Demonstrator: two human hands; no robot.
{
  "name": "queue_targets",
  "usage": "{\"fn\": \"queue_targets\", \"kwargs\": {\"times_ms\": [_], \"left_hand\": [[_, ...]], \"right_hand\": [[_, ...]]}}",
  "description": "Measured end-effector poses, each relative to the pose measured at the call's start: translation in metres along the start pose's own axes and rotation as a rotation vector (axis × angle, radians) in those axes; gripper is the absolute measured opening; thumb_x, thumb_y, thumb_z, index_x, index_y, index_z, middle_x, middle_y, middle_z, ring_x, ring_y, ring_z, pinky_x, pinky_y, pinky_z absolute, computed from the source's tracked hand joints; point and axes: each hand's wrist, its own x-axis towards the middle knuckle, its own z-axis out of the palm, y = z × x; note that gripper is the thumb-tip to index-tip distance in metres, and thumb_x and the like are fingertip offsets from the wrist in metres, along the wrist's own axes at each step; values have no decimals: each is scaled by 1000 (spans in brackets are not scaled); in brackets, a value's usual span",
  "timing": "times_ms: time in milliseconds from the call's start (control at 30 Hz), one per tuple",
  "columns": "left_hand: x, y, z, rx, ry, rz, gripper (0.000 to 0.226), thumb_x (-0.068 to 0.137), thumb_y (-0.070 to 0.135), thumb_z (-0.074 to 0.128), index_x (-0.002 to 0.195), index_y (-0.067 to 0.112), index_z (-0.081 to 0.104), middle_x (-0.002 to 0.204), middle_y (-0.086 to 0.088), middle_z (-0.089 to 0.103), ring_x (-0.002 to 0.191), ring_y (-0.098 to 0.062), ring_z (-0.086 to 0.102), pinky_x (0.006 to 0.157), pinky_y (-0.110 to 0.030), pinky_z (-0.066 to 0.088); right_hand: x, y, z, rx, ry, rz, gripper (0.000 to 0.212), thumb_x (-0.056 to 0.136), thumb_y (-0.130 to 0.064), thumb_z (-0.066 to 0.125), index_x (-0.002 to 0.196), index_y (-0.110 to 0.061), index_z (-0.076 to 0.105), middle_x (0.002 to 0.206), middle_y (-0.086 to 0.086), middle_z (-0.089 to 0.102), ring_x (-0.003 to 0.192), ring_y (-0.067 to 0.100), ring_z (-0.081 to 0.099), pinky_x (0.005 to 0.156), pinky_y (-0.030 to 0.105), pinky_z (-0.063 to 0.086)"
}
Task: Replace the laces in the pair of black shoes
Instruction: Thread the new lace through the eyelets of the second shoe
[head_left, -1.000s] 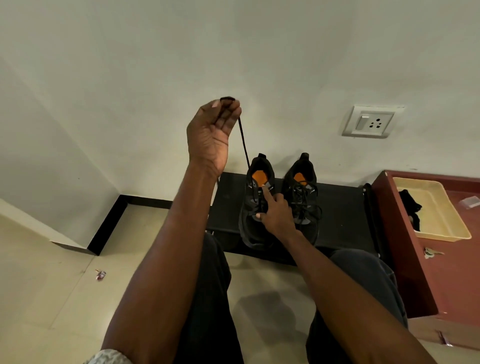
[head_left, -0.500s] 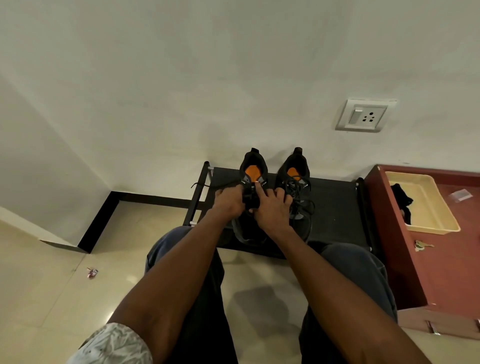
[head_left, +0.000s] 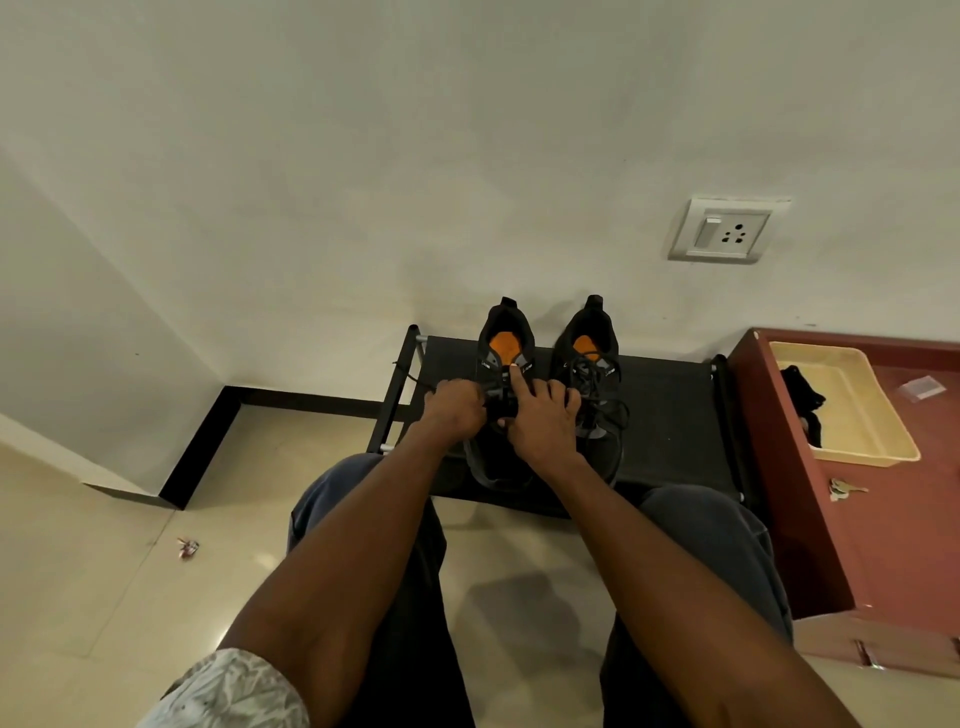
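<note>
Pair of black mesh low-top shoes with orange insoles, heels against the off-white wall, toes toward the person, standing side by side on a low black rack with a dark fabric shelf (head_left: 670, 415) and thin metal posts.

Left shoe (head_left: 498, 462): black, small white lettering on the tongue tab, too small to read. Left hand (head_left: 453, 410) lies over its lacing area, fingers curled down around a thin black lace (head_left: 415, 382); a loose run of that lace trails out to the left of the hand, over the rack's edge. Right hand (head_left: 540, 421), just beside the left, rests on the same shoe with forefinger extended up onto the tongue and thumb tucked toward the lace; whether it pinches anything cannot be told.

Right shoe (head_left: 592, 364): just right of the right hand, black laces threaded but slack and looping loose, small unreadable white mark at the tongue.

Further right: red-brown wooden cabinet top (head_left: 924, 519) bearing a cream rectangular plastic tray (head_left: 857, 415) with black cloth (head_left: 802, 405) inside, and keys (head_left: 844, 488).
</note>
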Motion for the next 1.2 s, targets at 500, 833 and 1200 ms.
{"fn": "queue_targets", "kwargs": {"times_ms": [500,833,1200], "left_hand": [[-27,52,-143,-1377,563,16,15,91,1,54,97,11,63,63,1,52,47,-9,38,41,-21,27],[-54,79,-195,-1657,703,177,17,92,-4,51,97,11,59,57,1,43,46,-10,28,45,-23,21],[-74,89,-211,-1816,765,297,20,92,-8,48,99,11,50,58,-1,39,45,-11,26,43,-22,23]], "right_hand": [[6,2,-5,52,-78,-23,95,86,-57,66,158,-34,9,139,14,46,130,33,46,116,54,15],[9,-3,2,-42,-88,-4,95,87,-53,67,159,-30,9,144,13,42,133,32,43,115,50,19],[18,-2,2,25,-119,7,95,84,-48,73,158,-26,17,141,14,48,133,34,45,116,47,22]]}}
